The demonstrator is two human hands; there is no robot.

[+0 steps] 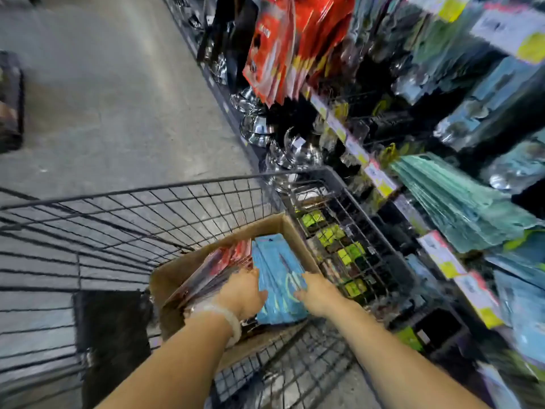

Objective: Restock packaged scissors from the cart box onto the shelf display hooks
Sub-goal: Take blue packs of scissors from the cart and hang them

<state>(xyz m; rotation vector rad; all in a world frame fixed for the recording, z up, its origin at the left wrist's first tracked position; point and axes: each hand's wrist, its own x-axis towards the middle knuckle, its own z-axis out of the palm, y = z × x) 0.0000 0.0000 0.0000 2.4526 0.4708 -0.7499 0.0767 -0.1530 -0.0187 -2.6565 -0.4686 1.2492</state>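
Note:
A cardboard box sits inside the wire cart. It holds a stack of blue scissor packs on the right and red packs on the left. My left hand reaches into the box with its fingers curled over the left edge of the blue stack. On the stack's right side lies my right hand, fingers down along that edge. The shelf display stands to the right, with teal packs hanging from its hooks. The picture is blurred by motion.
Red packs hang higher up on the shelf, and steel bowls sit low along its base. Yellow-green items show through the cart's right wall. The grey aisle floor stretches ahead on the left. A dark bag lies in the cart.

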